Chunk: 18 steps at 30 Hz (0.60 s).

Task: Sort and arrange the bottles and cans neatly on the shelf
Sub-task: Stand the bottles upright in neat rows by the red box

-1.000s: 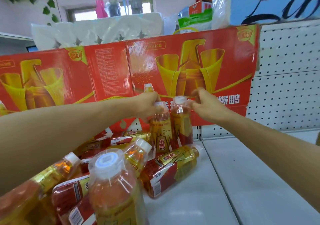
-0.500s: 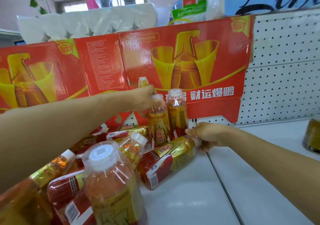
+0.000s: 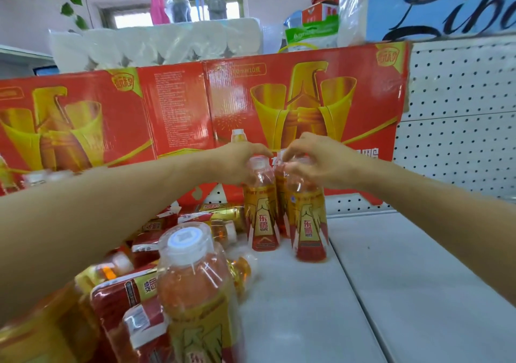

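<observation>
Upright, amber-filled bottles [image 3: 307, 217] under hands [image 3: 318, 164].

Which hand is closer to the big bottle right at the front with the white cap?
Left. The left hand grips a standing bottle behind the big bottle, its forearm passing close beside it. The right hand grips another bottle farther to the right.

Three amber bottles [image 3: 305, 212] stand upright together at the far shelf [image 3: 391, 293]. More bottles [image 3: 156, 251] lie jumbled on the near left; one [image 3: 195, 293] stands nearest.
</observation>
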Available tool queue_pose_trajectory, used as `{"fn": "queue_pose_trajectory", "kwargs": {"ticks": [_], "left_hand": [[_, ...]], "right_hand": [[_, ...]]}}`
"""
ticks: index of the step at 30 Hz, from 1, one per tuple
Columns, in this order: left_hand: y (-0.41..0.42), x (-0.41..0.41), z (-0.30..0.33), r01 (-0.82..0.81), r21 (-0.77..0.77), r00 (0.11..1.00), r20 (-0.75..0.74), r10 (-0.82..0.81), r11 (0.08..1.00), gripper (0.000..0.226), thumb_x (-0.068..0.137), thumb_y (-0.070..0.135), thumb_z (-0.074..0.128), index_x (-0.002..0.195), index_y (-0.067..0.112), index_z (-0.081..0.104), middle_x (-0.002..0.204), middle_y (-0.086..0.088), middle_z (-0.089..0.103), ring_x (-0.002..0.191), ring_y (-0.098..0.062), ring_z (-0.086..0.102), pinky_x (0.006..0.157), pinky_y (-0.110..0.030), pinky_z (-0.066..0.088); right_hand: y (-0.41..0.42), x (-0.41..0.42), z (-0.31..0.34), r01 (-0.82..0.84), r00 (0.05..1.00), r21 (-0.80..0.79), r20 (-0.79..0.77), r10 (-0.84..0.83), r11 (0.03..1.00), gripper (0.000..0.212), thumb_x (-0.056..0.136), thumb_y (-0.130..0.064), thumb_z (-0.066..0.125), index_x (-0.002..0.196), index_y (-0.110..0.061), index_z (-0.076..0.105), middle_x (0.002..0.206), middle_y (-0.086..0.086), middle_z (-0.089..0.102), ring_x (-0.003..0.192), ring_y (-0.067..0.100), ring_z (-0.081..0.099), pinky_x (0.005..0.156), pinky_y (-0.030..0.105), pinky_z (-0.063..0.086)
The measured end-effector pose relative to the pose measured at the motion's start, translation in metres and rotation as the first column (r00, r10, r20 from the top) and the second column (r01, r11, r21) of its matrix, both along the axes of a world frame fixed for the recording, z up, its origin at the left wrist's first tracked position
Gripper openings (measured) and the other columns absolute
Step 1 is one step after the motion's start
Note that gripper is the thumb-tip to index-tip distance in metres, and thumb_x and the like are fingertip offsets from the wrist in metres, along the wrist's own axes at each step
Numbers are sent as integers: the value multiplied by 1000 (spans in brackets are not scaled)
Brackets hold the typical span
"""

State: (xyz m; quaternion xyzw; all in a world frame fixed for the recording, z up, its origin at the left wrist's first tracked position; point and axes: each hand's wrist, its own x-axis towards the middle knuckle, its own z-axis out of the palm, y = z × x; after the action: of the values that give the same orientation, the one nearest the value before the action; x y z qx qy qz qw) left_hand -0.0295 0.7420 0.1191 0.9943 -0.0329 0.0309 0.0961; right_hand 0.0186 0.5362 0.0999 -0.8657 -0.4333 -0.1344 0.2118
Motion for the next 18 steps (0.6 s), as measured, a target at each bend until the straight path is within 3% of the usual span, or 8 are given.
{"fn": "queue_pose_trajectory", "kwargs": {"ticks": [4, 9, 12, 14, 18], "left_hand": [[-6, 2, -3, -2, 58, 999, 33, 0, 998, 68, 89, 21, 69, 147, 29, 34, 133, -11, 48, 94, -18, 58, 76, -28, 48], [-7, -4, 1, -16, 64, 1000, 3, 16, 998, 74, 89, 24, 69, 151, 30, 28, 148, -9, 37, 119, -23, 48, 93, -30, 38], [-6, -21, 9, -13, 35, 999, -35, 14, 999, 84, 88, 31, 71, 152, 39, 18, 153, -5, 27, 133, -27, 42, 107, -40, 38], [-6, -42, 17, 3, 16, 1000, 2, -3, 1000, 80, 89, 36, 69, 152, 41, 19, 156, -1, 24, 134, -24, 42, 107, -38, 38], [-6, -93, 33, 58, -98, 995, 83, -50, 993, 58, 93, 39, 60, 146, 36, 37, 144, 7, 46, 125, -12, 50, 103, -33, 41]], "right_hand": [[0, 6, -11, 79, 996, 13, 50, -80, 997, 37, 95, -42, 52, 124, -19, 57, 119, 2, 49, 107, 18, 52, 95, 38, 46], [3, 3, -14, 144, 988, 1, 57, -144, 990, 41, 96, -43, 50, 130, -21, 53, 127, 5, 47, 118, 21, 46, 99, 44, 44], [-2, -2, -14, 155, 987, -3, -51, -155, 988, 47, 98, -40, 48, 141, -25, 43, 137, 5, 42, 128, 23, 35, 107, 46, 35], [-4, -9, -17, 163, 978, 13, -135, -159, 987, 55, 97, -38, 49, 148, -26, 32, 146, 5, 34, 135, 25, 26, 111, 48, 27], [1, -37, -23, 217, 973, 91, -105, -207, 972, 66, 96, -43, 51, 152, -22, 24, 156, 2, 19, 143, 23, 12, 115, 43, 16]]}}
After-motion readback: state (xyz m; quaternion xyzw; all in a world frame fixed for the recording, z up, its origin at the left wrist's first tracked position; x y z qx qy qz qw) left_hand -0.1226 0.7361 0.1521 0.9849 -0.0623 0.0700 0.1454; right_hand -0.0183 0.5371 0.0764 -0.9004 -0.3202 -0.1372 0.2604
